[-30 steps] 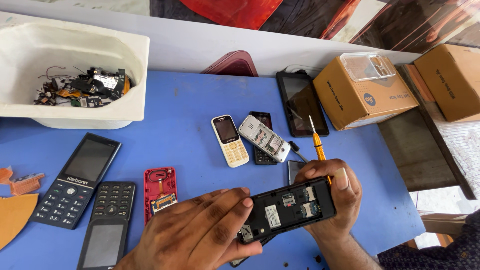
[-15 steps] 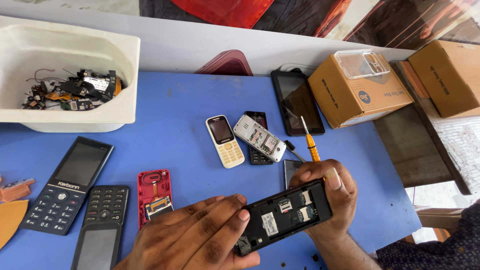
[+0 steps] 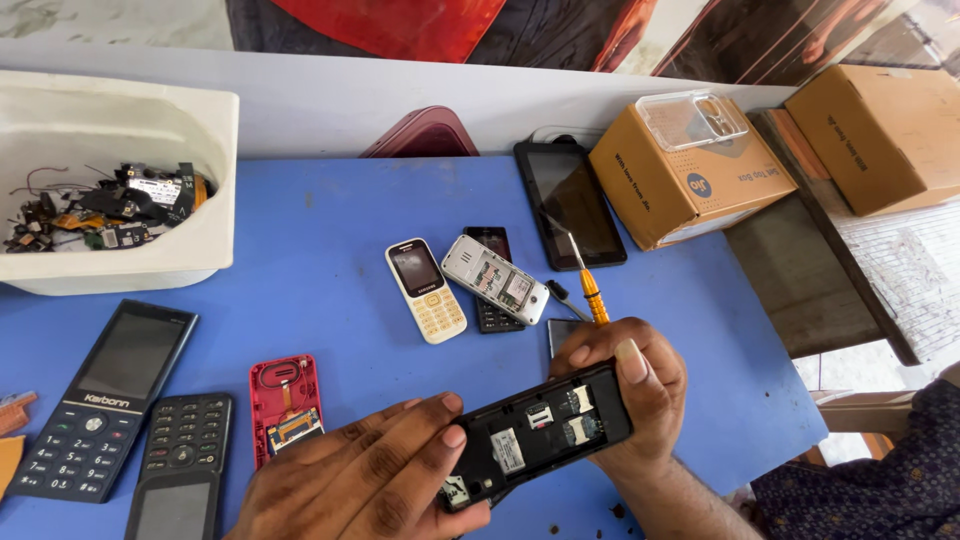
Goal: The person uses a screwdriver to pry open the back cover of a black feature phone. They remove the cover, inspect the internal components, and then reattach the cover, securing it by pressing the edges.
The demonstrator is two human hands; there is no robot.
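A black phone body (image 3: 540, 435), back cover off with its card slots showing, is held between both hands above the blue table (image 3: 330, 230). My left hand (image 3: 370, 480) grips its left end with thumb and fingers. My right hand (image 3: 630, 385) cups its right end and also holds an orange-handled screwdriver (image 3: 590, 290) that points up and away. Just beyond lie a cream keypad phone (image 3: 425, 290), a silver phone lying back-up (image 3: 495, 278) and a dark phone (image 3: 492, 300) under it.
A white tub (image 3: 150, 120) of phone scrap stands at the far left. A dark blue keypad phone (image 3: 100, 400), a black keypad phone (image 3: 180, 480) and a red phone frame (image 3: 285, 400) lie at the left. A black tablet (image 3: 570, 200) and two cardboard boxes (image 3: 690, 170) (image 3: 880, 130) lie at the right.
The view has shifted left and down a little. Both hands keep hold of the black phone body, which sits slightly lower in the frame; the screwdriver stays in my right hand.
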